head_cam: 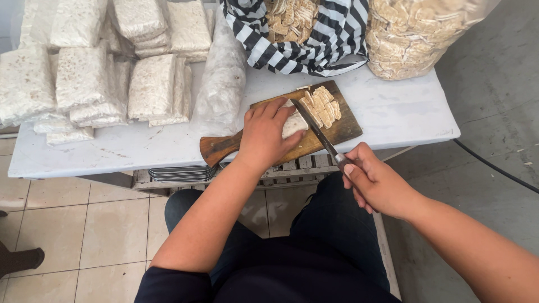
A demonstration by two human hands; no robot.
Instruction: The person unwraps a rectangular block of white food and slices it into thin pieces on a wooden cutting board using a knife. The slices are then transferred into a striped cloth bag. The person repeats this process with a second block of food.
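Observation:
My left hand presses down on a pale tempeh block lying on a brown wooden cutting board with a handle at its left end. My right hand grips the handle of a long knife, whose blade rests against the block's right end. Several cut slices lie fanned on the board's far side, just beyond the blade.
The board sits on a white table. Wrapped white tempeh blocks are piled at the back left. A striped bag and a clear bag, both full of slices, stand at the back. Metal trays are under the table.

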